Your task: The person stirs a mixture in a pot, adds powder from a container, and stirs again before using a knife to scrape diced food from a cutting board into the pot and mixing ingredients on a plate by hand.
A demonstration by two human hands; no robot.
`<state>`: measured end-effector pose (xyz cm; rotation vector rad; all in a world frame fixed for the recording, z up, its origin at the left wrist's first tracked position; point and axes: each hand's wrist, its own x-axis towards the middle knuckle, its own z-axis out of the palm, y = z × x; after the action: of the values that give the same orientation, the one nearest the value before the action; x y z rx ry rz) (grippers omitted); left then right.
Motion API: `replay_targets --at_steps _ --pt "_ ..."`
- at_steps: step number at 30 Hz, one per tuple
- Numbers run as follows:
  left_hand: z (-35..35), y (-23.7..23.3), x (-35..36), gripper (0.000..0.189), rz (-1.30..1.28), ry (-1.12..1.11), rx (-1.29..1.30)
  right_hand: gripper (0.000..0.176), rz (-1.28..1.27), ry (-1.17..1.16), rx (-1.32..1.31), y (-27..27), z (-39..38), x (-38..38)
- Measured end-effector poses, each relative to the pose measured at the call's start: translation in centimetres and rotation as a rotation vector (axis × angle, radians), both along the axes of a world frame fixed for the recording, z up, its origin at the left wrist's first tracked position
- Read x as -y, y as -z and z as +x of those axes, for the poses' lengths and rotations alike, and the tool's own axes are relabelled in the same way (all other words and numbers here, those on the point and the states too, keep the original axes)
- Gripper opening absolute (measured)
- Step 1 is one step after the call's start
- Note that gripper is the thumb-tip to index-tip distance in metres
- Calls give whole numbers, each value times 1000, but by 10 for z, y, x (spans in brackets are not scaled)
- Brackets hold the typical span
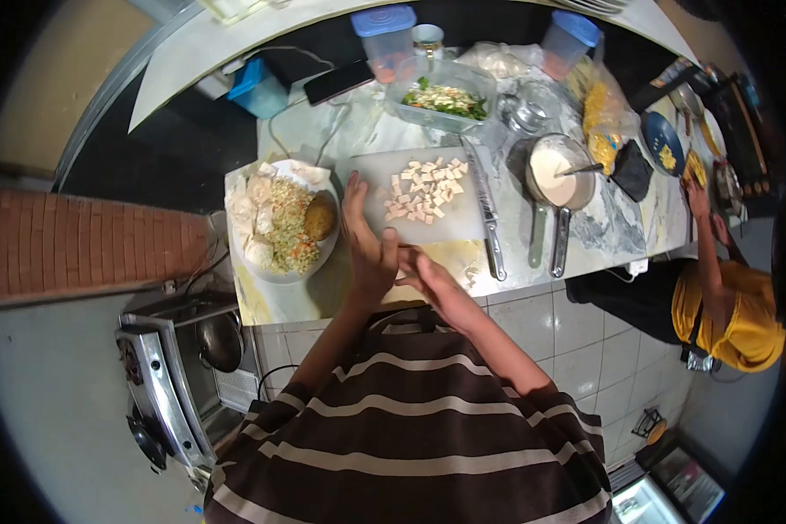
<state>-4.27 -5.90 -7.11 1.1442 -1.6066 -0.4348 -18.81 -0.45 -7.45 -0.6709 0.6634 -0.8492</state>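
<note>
My left hand (371, 253) is raised at the near left edge of the white cutting board (367, 166), its fingers stretched out and nothing in it. Close against its palm side is my right hand (430, 278), also holding nothing; its fingers look loosely apart, with the tips partly hidden. Small pale cubes of diced food (426, 188) lie spread on the board. A knife (489, 214) rests along the board's right edge. To the left, a plate (304, 272) carries chopped vegetable mix, pale wrapper-like pieces and a brown round item.
Behind the board stands a clear container (458, 120) of chopped greens. Right of the knife, a saucepan (576, 188) holds pale batter and a utensil. A phone (338, 81) lies at the back. Another person in a yellow top (751, 314) works at far right beside a dark pan (661, 135).
</note>
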Motion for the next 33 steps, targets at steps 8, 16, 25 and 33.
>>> replay_targets --at_steps 8,16,25,33 --pt "62 6 -32 56 137 -232 -6 28 1 136 -252 -6 -28 11" --pt "128 17 -65 39 207 -500 -90 18 -174 36 -483 -12 25 39" --pt "234 -1 -87 34 212 -607 -313 33 -887 -274 -957 -1 175 66" --pt "307 20 -91 30 270 -578 -334 41 -939 -103 -1164 20 235 46"
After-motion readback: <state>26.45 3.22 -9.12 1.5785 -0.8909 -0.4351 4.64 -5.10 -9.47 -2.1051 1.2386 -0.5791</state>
